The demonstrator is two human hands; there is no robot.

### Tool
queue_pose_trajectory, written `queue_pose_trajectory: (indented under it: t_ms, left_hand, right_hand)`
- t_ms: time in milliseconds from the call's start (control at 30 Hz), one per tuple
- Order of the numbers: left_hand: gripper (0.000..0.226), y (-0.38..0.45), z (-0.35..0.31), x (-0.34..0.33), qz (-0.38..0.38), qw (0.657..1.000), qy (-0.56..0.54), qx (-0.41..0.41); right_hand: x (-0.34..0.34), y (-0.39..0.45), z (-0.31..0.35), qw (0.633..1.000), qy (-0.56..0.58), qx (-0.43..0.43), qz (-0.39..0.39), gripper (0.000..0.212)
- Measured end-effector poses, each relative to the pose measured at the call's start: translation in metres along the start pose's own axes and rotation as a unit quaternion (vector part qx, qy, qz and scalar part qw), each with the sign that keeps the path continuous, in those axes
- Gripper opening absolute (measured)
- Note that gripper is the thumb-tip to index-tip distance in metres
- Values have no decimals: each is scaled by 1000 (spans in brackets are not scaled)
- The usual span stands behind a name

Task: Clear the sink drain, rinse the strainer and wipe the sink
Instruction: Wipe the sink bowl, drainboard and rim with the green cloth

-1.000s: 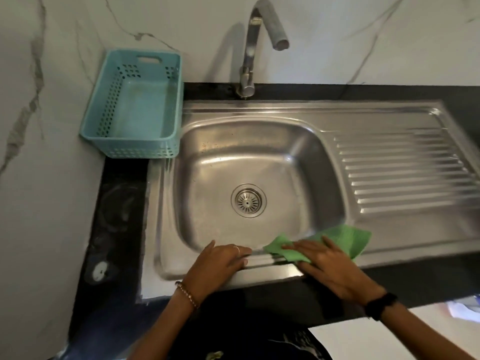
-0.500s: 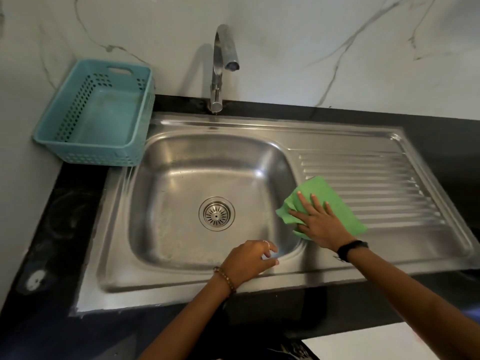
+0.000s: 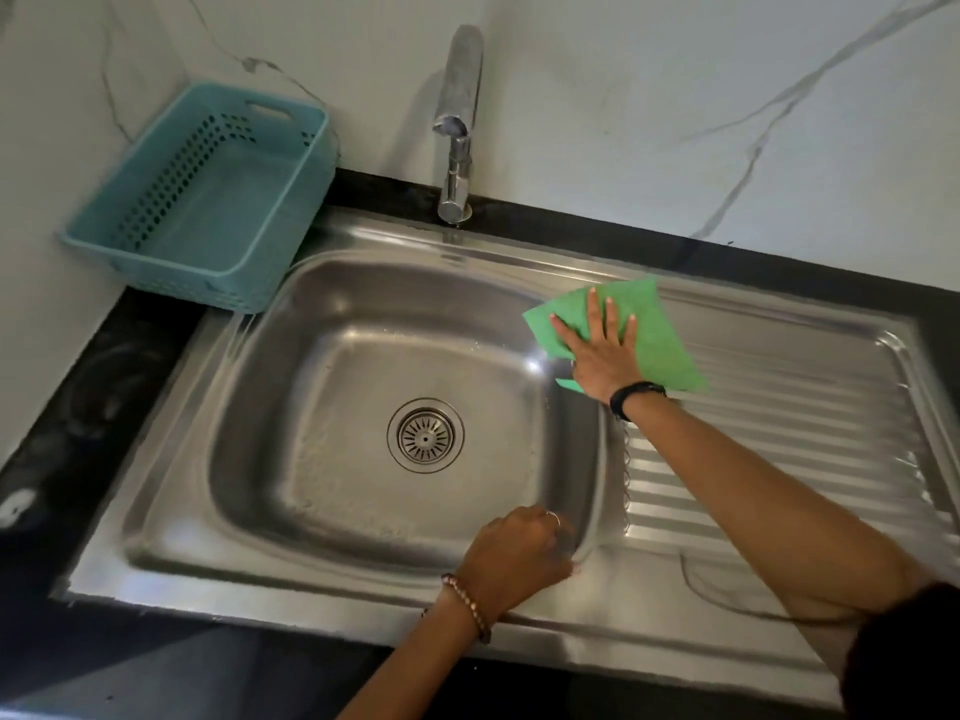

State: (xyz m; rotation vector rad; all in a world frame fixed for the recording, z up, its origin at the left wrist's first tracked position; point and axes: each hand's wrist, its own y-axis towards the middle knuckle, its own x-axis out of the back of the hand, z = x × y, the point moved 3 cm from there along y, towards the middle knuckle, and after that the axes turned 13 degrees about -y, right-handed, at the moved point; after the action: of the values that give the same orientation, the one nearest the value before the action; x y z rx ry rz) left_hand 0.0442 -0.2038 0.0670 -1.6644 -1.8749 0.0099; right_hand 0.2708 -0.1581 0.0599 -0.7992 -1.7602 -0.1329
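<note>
The right hand [image 3: 600, 350] lies flat and spread wide on a green cloth [image 3: 654, 340], right of centre in the frame, pressing it onto the steel ledge between the sink [image 3: 322, 324] and the ribbed drainboard [image 3: 779, 433]. All 5 fingers are stretched out; nothing is gripped, the palm simply bears down on the cloth. A black band circles that wrist.

The left hand [image 3: 514, 558], lower centre, rests on the near rim of the sink with its fingers curled loosely over the edge (whether it holds anything cannot be told). It wears a ring and a beaded bracelet.

The strainer [image 3: 425, 435] sits in the drain at the middle of the basin floor. The tap [image 3: 457, 122] stands at upper centre behind the sink. A blue basket [image 3: 260, 220] sits at upper left, its corner overlapping the sink's edge.
</note>
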Motion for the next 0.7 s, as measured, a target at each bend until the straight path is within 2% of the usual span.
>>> queue_pose_trajectory:
  t_ms: [100,233,433,567,700]
  left_hand:
    - [48,1,8,15,-48,998,45,10]
    - [47,-9,46,72,-164,982,87,34]
    - [42,-63,99,165,-339,917,185,100]
    - [47,-94,127,188,-366,890,200,181]
    - [58,-106,148,193,-384,889,150,199]
  right_hand:
    - [3,16,2,998,-33,37,-38,80]
    - [10,36,10,985,-112,99,-90,89]
    - [25,69,45,930,-254,198,-175,81]
    - [49,92,98,918,-242,240,-203,75]
    - [73,106,153,918,-210,257,-218,69]
